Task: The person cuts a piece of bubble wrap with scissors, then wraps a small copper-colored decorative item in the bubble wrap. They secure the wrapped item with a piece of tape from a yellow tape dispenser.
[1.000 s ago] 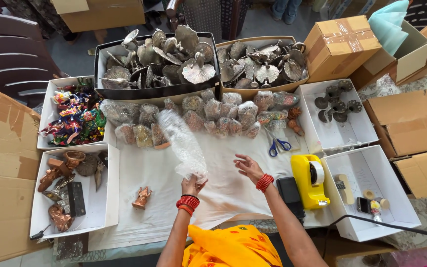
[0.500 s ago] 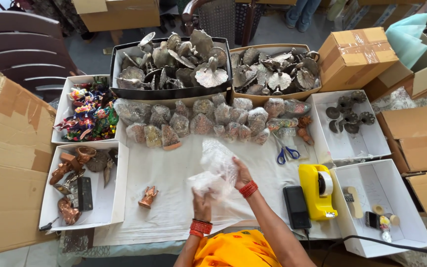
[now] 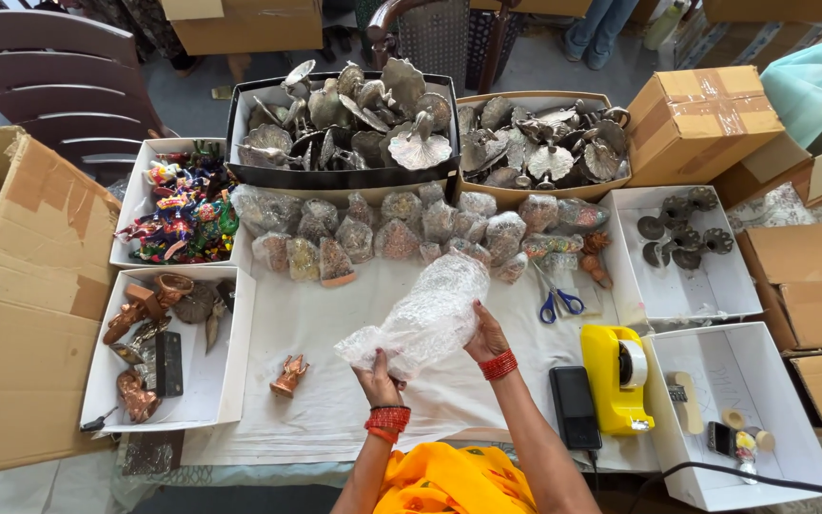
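Both my hands grip the bubble wrap point(image 3: 420, 319): left hand point(image 3: 380, 381) under its near end, right hand point(image 3: 485, 333) cupping its right side.

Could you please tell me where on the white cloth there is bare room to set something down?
The white cloth lies bare between the small copper figurine and the row of wrapped bundles, and below the figurine toward the near edge. It is crowded right of the hands, by the blue scissors, black device and yellow tape dispenser.
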